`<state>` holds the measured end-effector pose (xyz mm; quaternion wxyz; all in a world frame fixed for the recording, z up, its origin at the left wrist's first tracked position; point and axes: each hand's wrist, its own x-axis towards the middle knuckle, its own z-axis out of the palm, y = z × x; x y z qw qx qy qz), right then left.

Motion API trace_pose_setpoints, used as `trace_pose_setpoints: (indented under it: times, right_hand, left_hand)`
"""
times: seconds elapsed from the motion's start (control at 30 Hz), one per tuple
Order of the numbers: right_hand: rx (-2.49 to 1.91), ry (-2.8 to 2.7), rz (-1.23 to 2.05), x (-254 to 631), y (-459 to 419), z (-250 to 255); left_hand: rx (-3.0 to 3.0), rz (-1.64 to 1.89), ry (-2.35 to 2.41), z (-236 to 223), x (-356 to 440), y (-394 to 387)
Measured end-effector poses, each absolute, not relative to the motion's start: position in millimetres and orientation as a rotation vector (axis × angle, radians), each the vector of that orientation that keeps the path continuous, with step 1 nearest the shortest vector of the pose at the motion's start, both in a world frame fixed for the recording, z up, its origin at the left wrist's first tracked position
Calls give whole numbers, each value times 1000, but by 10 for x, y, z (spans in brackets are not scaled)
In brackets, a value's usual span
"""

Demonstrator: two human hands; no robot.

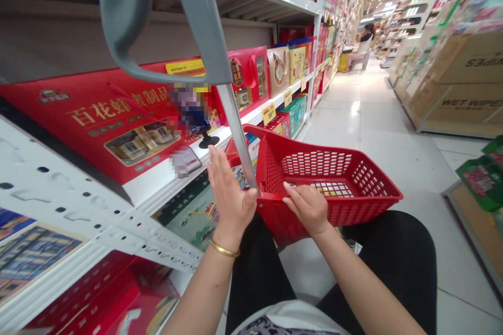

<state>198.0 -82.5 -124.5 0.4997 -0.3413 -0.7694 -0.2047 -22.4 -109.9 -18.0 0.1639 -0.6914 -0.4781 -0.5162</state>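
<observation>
My left hand (231, 193) is raised beside the metal pole (239, 138) of a red rolling shopping basket (330, 214). Its fingers are stretched out together with the thumb apart, and it holds nothing. A gold bangle (225, 249) circles that wrist. Over the basket's near rim is my right hand (309, 208), its fingertips pointing left and slightly apart; whether it touches the rim is unclear. At the top of the pole, a grey loop handle (202, 25) looms close to the camera. On the shelf behind my left hand are a phone on a round black stand (208, 141) and a flat phone-like device (187, 161), partly blurred out.
A large red gift box (90, 120) fills the shelf on the left, with more gift boxes (251, 78) farther along. White perforated shelf uprights (78, 183) stand close by. Stacked cartons (463, 83) line the aisle's right side. A person (363, 41) sits far down the aisle.
</observation>
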Motion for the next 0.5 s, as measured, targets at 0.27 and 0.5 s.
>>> trace_pose_setpoints:
  times: [0.27, 0.5]
  right_hand:
    - [-772, -1674, -402, 1811, -862, -1315]
    - [-883, -1599, -498, 1644, -837, -1376]
  left_hand:
    - [-1975, -1584, -855, -332, 42, -1421]
    - [-2368, -1006, -1134, -525, 324, -1519]
